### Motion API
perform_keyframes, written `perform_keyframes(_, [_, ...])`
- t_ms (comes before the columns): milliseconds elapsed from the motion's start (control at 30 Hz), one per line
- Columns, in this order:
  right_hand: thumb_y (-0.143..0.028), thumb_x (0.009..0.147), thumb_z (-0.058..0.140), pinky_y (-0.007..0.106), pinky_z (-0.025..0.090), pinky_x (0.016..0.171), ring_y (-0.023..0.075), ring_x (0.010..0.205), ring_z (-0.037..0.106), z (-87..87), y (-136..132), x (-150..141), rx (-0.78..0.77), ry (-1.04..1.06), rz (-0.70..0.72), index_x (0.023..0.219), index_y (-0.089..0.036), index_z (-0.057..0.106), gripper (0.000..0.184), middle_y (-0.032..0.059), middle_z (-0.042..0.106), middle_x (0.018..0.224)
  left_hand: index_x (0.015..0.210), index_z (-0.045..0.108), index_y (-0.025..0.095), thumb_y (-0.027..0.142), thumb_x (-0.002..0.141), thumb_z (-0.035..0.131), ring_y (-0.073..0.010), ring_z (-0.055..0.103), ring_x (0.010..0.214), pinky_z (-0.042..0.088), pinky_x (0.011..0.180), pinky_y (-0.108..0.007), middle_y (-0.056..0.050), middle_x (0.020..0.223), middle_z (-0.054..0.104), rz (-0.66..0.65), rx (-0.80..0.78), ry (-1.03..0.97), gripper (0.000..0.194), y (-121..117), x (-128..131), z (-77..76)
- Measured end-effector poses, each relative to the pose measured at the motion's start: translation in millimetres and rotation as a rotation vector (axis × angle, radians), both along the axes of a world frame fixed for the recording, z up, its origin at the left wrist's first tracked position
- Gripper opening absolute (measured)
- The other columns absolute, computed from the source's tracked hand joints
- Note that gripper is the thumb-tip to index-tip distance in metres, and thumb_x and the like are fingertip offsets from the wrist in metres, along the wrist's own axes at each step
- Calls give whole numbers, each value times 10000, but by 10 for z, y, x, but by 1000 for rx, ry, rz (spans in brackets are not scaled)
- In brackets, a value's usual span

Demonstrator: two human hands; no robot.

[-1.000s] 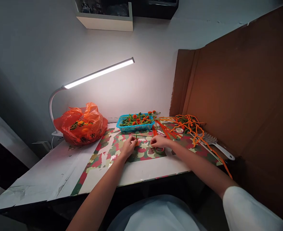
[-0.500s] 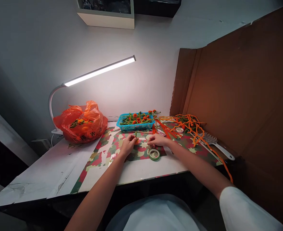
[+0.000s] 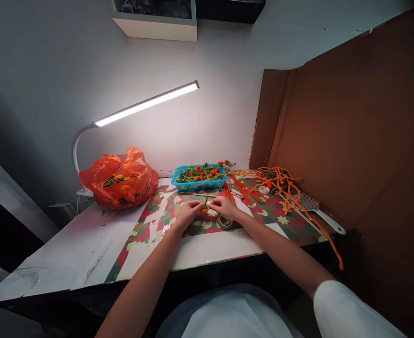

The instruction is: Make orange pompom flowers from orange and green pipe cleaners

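Observation:
Between the thumb and fingers of my left hand (image 3: 189, 213) is a small orange flower (image 3: 203, 211) turned head down, its short green stem (image 3: 206, 201) pointing up. My right hand (image 3: 225, 207) is closed in a pinch right beside that stem, fingertips almost meeting those of my left hand. What the right fingertips grip is too small to make out. Just below the right hand is a roll of green tape (image 3: 225, 222) on the table, its upper part partly covered by the hand.
A blue basket (image 3: 200, 188) of orange flowers stands behind my hands, with a thin stick (image 3: 205, 195) before it. At left are an orange plastic bag (image 3: 122, 188) and a lit lamp (image 3: 147, 104). Orange fuzzy stems (image 3: 280, 180), a white-handled brush (image 3: 328, 220) and cardboard (image 3: 333, 131) are at right.
My right hand has moved left and up from above the tape roll to the flower's stem. My left hand has shifted slightly right with the flower.

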State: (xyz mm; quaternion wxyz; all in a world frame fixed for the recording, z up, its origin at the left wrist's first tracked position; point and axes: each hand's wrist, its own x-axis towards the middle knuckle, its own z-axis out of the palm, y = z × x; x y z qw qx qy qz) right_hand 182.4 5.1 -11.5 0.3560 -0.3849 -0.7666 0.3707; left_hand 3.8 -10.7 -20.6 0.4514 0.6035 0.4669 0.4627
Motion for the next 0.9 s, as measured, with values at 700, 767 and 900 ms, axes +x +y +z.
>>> perform_keyframes(700, [-313,777,583,219,287,495,92,504,404,-80,-38,32,276,-88,-78,598,-155,600,239,-27,496,511,755,697,132,563,673,645,-190,623,681,494,576,-264,-70,738,685,-24,45,45,442,-69,74,24])
perform_keyframes(767, [-318,779,587,219,294,500,92,506,416,-70,-52,28,274,-98,-94,595,-155,597,246,-23,507,515,782,708,138,555,687,635,-197,629,723,495,589,-259,-74,784,695,-30,31,52,434,-84,76,39])
perform_keyframes(900, [-337,781,597,223,299,504,98,518,429,-68,-63,17,261,-119,-115,586,-156,587,266,-16,525,524,805,709,142,521,639,692,-206,638,746,516,650,-287,-77,812,701,-97,5,9,414,-101,75,45])
